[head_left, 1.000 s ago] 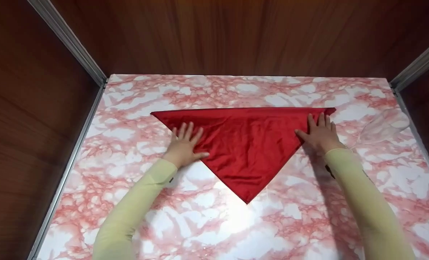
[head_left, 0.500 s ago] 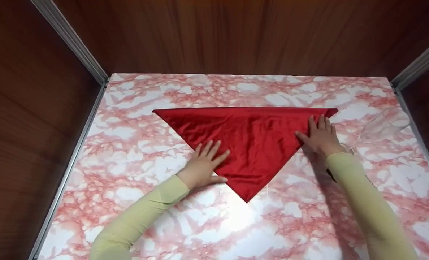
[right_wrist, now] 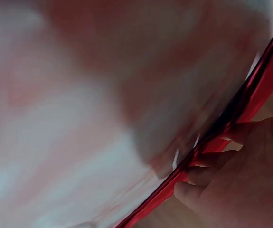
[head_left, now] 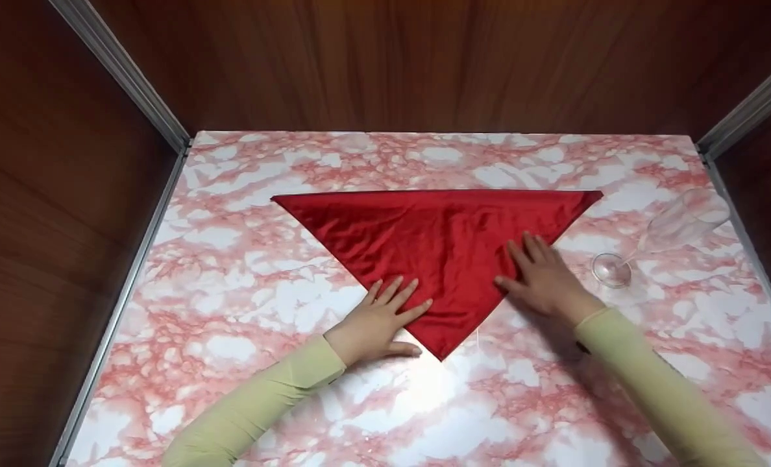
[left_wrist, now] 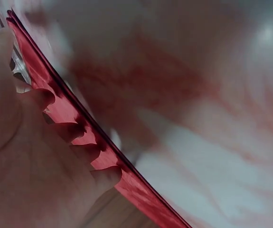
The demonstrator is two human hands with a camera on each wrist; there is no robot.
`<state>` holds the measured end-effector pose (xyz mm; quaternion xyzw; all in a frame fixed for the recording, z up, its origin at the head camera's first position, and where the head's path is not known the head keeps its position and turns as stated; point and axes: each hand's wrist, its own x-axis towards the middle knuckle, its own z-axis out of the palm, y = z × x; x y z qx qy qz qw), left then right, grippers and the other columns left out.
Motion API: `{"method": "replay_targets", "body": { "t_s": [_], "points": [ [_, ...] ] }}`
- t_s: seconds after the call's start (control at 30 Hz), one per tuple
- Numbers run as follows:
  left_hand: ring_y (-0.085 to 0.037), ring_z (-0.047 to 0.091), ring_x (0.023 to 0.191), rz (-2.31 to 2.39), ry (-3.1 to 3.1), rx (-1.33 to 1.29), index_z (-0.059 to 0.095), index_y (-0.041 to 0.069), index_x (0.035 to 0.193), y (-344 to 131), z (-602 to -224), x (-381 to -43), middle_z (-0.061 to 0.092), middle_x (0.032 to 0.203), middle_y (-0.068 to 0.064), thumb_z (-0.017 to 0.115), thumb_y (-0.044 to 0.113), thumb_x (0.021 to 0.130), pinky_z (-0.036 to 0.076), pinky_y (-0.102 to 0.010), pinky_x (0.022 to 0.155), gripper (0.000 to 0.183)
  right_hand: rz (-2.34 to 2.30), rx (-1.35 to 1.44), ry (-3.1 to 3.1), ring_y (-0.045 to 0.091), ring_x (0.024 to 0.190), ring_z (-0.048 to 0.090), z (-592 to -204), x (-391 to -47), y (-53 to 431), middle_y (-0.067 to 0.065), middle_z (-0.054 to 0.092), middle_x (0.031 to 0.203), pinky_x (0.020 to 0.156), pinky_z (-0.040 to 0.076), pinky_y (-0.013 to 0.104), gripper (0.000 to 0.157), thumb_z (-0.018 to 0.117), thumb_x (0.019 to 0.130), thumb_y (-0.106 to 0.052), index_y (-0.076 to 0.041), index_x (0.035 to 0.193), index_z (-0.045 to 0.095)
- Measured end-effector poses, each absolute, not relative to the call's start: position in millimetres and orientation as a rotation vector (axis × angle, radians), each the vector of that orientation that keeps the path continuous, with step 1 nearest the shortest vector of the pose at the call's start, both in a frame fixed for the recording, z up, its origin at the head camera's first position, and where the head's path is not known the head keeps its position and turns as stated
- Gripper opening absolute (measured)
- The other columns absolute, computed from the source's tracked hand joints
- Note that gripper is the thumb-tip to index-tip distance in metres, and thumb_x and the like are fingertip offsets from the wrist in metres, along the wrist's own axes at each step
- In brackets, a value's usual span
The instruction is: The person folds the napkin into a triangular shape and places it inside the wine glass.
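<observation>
A red satin cloth (head_left: 424, 253) lies folded as a triangle on the table, its long edge at the back and one corner toward the person. My left hand (head_left: 376, 324) is spread over the cloth's left slanting edge near the front corner, fingertips on the fabric and thumb off it on the tabletop. On the right slanting edge rests my right hand (head_left: 544, 279), its fingers fairly straight and touching the cloth. In the left wrist view the layered edge of the cloth (left_wrist: 79, 111) runs past the left fingers. The right wrist view shows the right fingers along the other edge.
A clear stemmed glass (head_left: 677, 224) lies on its side to the right of the cloth, its round foot near my right forearm. The red-and-white marbled table (head_left: 243, 402) is bordered by brown wooden panels (head_left: 385, 71) at the back and sides.
My left hand has slid along the left edge toward the front corner. My right hand has moved from the right corner inward and down its edge, uncovering the glass's foot.
</observation>
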<state>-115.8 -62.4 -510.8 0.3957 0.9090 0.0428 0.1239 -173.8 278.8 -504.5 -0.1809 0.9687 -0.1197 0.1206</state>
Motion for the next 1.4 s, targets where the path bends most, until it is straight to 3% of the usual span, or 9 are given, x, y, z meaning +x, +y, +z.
{"method": "replay_targets", "body": {
  "t_s": [0.47, 0.73, 0.97, 1.13, 1.3, 1.4],
  "points": [
    [-0.035, -0.001, 0.144, 0.188, 2.623, 1.198, 0.020, 0.024, 0.153, -52, -513, -92, 0.006, 0.159, -0.011, 0.042, 0.070, 0.087, 0.004, -0.052, 0.114, 0.083, -0.362, -0.915, 2.821, 0.040, 0.141, 0.013, -507, -107, 228, 0.020, 0.019, 0.155, 0.112, 0.015, 0.053, 0.080, 0.051, 0.091, -0.058, -0.005, 0.148, 0.032],
    [-0.036, 0.011, 0.143, 0.167, 2.639, 1.294, 0.031, 0.021, 0.151, -48, -512, -85, 0.020, 0.157, -0.005, 0.041, 0.068, 0.089, 0.010, -0.054, 0.113, 0.078, -0.411, -1.066, 2.769, 0.034, 0.141, 0.021, -509, -79, 203, 0.016, 0.025, 0.154, 0.111, 0.023, 0.050, 0.081, 0.062, 0.086, -0.054, -0.004, 0.145, 0.038],
    [-0.032, 0.032, 0.130, 0.158, 2.674, 1.384, 0.047, 0.019, 0.142, -45, -512, -85, 0.039, 0.144, -0.004, 0.045, 0.064, 0.090, 0.021, -0.047, 0.111, 0.069, -0.612, -1.048, 2.723, 0.025, 0.135, 0.034, -509, -71, 193, 0.011, 0.038, 0.147, 0.105, 0.035, 0.043, 0.069, 0.074, 0.082, -0.038, -0.005, 0.138, 0.050],
    [-0.027, 0.036, 0.121, 0.167, 2.690, 1.424, 0.053, 0.019, 0.136, -43, -514, -84, 0.042, 0.137, -0.004, 0.051, 0.061, 0.089, 0.026, -0.044, 0.106, 0.063, -0.944, -1.009, 2.611, 0.017, 0.123, 0.046, -510, -73, 192, 0.003, 0.048, 0.135, 0.096, 0.044, 0.038, 0.061, 0.080, 0.078, -0.025, -0.011, 0.132, 0.056],
    [-0.028, 0.036, 0.122, 0.210, 2.673, 1.419, 0.053, 0.020, 0.137, -45, -514, -85, 0.041, 0.138, -0.005, 0.056, 0.056, 0.089, 0.026, -0.044, 0.106, 0.060, -1.253, -0.935, 2.462, 0.019, 0.108, 0.057, -510, -73, 189, 0.001, 0.057, 0.121, 0.091, 0.046, 0.038, 0.059, 0.082, 0.075, -0.011, -0.007, 0.128, 0.057],
    [-0.025, 0.038, 0.119, 0.306, 2.668, 1.424, 0.056, 0.019, 0.135, -46, -513, -87, 0.045, 0.134, -0.004, 0.063, 0.050, 0.088, 0.027, -0.041, 0.106, 0.057, -1.434, -0.843, 2.350, 0.026, 0.104, 0.059, -511, -73, 187, 0.008, 0.060, 0.120, 0.091, 0.046, 0.042, 0.059, 0.082, 0.074, -0.004, -0.002, 0.127, 0.056]
  ]
}}
